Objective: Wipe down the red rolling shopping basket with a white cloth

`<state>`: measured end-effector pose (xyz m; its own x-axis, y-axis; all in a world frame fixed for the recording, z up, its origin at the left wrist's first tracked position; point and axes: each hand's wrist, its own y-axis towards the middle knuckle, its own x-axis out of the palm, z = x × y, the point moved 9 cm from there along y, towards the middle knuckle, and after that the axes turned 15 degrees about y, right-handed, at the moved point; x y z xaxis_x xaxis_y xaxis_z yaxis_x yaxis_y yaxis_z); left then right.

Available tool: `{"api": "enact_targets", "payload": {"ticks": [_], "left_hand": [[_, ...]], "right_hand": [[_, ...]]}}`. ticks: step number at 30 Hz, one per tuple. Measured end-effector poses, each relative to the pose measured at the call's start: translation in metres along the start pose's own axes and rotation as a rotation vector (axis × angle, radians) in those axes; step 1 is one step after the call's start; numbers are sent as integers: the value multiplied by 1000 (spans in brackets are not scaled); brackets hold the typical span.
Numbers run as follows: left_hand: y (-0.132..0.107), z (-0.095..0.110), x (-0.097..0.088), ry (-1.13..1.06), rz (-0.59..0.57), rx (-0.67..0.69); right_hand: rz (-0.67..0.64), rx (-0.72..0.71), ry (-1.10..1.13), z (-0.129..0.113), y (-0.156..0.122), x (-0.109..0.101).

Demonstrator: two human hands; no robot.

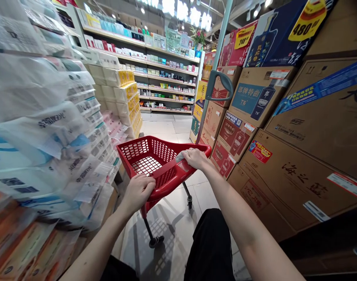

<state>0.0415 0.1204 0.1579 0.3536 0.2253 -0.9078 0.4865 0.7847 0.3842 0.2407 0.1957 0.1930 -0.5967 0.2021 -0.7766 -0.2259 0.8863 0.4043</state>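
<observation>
A red plastic shopping cart [164, 192] stands in front of me, tilted slightly in view. Its basket has a perforated grid, and light shows through the bottom. My left hand [139, 188] is closed around the left end of the curved handle. Farther along the same handle, on the right, rests my right hand [195, 158], fingers wrapped over the rim. Beneath its fingertips a small pale grey patch [180, 157] shows; whether it is a cloth or part of the handle I cannot tell.
Wrapped tissue packs [43, 128] are piled high at the left. Stacked cardboard cartons [298, 171] line the right side. A grey-green post [222, 39] with a handle-like loop [222, 86] rises ahead. Pale floor tiles [172, 125] lead to shelves [166, 64] of small boxes.
</observation>
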Motion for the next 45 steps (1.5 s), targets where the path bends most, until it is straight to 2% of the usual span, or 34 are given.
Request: {"api": "enact_targets", "payload": {"ticks": [2,5,8,13,16,18,21,23,28,31,33,37,40,42,45], "left_hand": [[-3,-2,-2,4,38,-52],[-8,-5,-2,7,52,-89],[-9,-7,-1,7,56,-103],[-5,-6,-1,25,87,-125],[-3,-1,0,33,97,-121],[-2,1,-1,29,99,-129],[-2,5,-2,31,91,-129],[-1,10,-2,30,76,-107],[4,20,2,42,36,-61],[6,25,3,42,34,-54],[7,28,3,36,39,-50],[4,30,3,40,56,-56],[1,30,4,54,65,-60],[1,32,5,53,66,-52],[3,39,5,31,76,-41]], "right_hand": [[-72,29,-19,0,4,11],[-38,-18,-20,-9,3,13],[87,-68,6,-17,-7,5],[391,-14,134,-20,-44,-6],[538,-24,210,-31,-75,1],[567,-60,230,-42,-91,9],[530,-145,219,-52,-102,16],[490,-173,206,-49,-98,12],[396,-51,185,-10,-65,-9],[320,15,154,2,-50,-10],[271,21,132,-1,-48,-5],[209,-35,94,-30,-61,11],[195,-73,75,-47,-71,16],[178,-80,75,-48,-70,15],[152,-39,76,-33,-57,11]]}}
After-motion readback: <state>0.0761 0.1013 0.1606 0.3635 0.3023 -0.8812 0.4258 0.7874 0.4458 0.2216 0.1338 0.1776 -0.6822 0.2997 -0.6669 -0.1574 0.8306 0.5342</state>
